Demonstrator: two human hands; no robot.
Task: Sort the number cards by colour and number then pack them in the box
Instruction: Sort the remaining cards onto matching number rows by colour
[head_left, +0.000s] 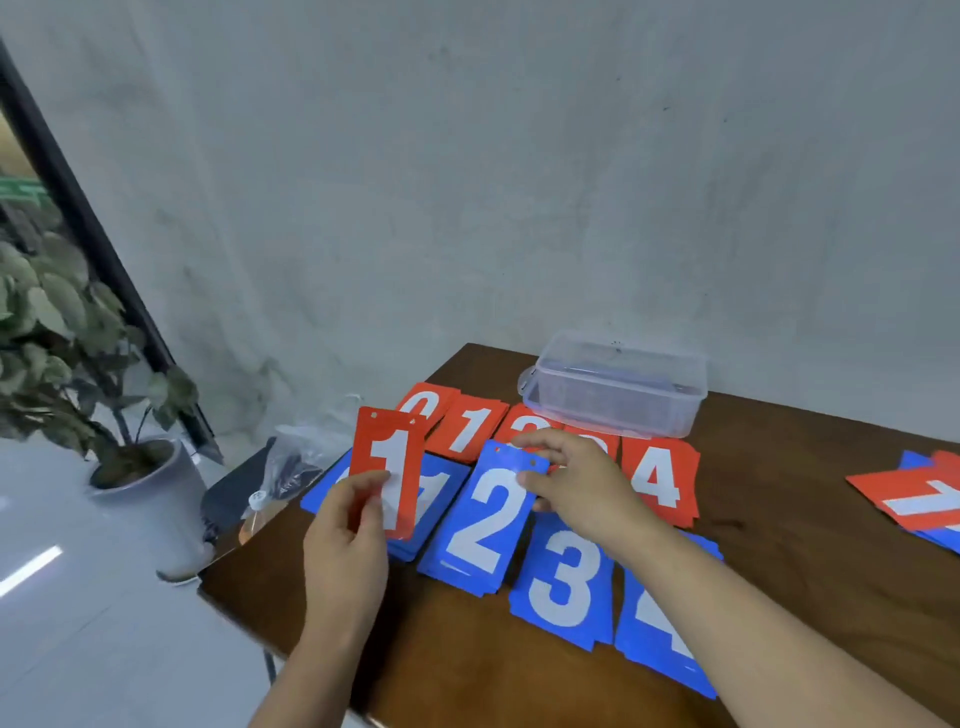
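A red 1 card (387, 467) is standing upright above the wooden table (779, 545), its lower edge being pinched by the left hand (345, 540). The right hand (576, 483) is pinching the top corner of a blue 2 card (493, 519) on its pile. Two rows are lying there — red piles (660, 478) behind, blue piles (563, 582) in front. A clear plastic box (618, 384) is sitting just behind the red row; a mixed heap (924, 504) is lying well apart, far right.

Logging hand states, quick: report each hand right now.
Left hand: pinching the red 1 card, held up above the piles.
Right hand: pinching the top edge of the blue 2 card.
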